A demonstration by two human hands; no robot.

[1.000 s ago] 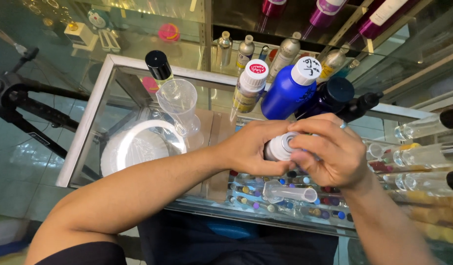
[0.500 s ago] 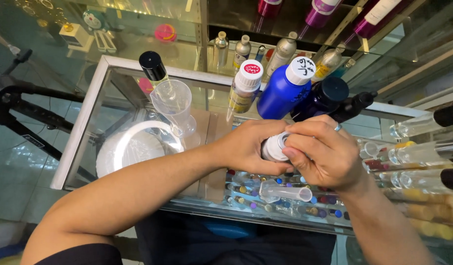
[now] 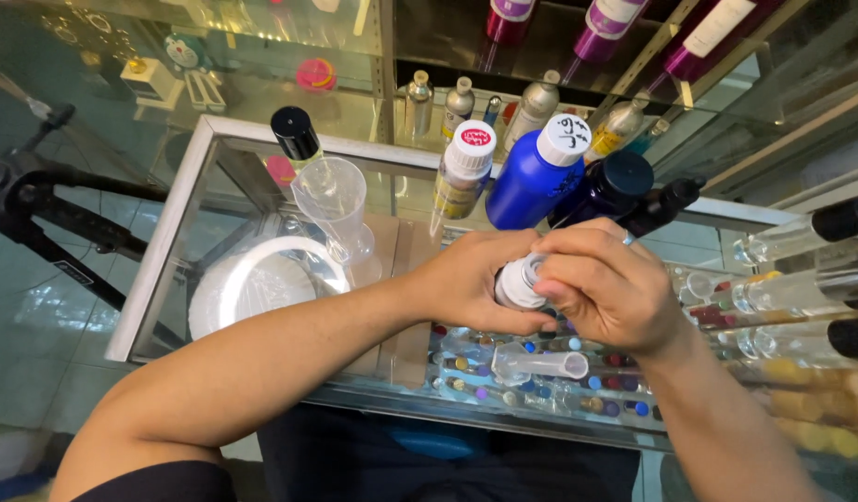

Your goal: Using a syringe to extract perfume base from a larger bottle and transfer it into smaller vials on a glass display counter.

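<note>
My left hand (image 3: pixel 466 284) wraps around a small bottle with a white cap (image 3: pixel 519 284), held over a glass counter (image 3: pixel 168 232). My right hand (image 3: pixel 605 284) grips the white cap from above with its fingertips. Most of the bottle's body is hidden inside my left palm. Just behind my hands stand a blue bottle with a white cap (image 3: pixel 538 172), a dark blue bottle (image 3: pixel 605 191) and a pale bottle with a red-and-white cap (image 3: pixel 461 177).
A clear plastic measuring cup (image 3: pixel 331 204) and a black-capped bottle (image 3: pixel 296 135) stand at the left. Several clear glass vials (image 3: pixel 801 237) lie at the right. A small clear tube (image 3: pixel 540 363) lies under my hands. A tripod (image 3: pixel 38 204) stands on the floor to the left.
My hands have stayed together on the small bottle, with the right fingers shifting slightly on the white cap. The view has moved a little.
</note>
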